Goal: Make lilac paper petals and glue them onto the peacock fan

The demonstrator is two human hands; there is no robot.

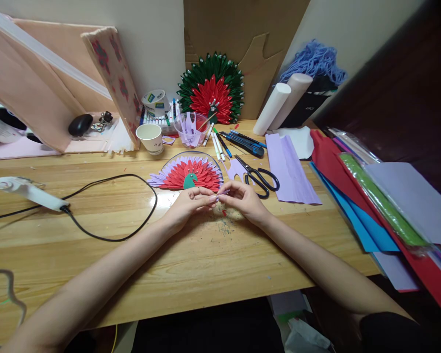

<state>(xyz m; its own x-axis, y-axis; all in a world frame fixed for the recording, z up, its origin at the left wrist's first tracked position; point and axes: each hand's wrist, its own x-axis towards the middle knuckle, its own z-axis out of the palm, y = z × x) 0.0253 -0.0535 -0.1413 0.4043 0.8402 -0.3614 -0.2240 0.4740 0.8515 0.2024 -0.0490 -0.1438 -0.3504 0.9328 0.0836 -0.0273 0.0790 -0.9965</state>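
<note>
My left hand (191, 205) and my right hand (244, 200) meet over the table, fingertips pinched on a small purple paper piece (223, 193). Its exact shape is partly hidden by the fingers. Just beyond them lies a peacock craft (176, 172), a fan of red and purple paper petals on a clear round base with a green bird body. Black-handled scissors (260, 177) rest to the right of my right hand, partly over a cut purple paper scrap (236, 168).
A glue gun (33, 192) with a looping black cord lies left. Behind stand a paper cup (149, 138), a clear bowl of purple pieces (191, 131) and a green-and-red peacock (211, 88). Purple paper (291, 169), a utility knife (244, 144) and stacked coloured sheets (375, 215) lie right.
</note>
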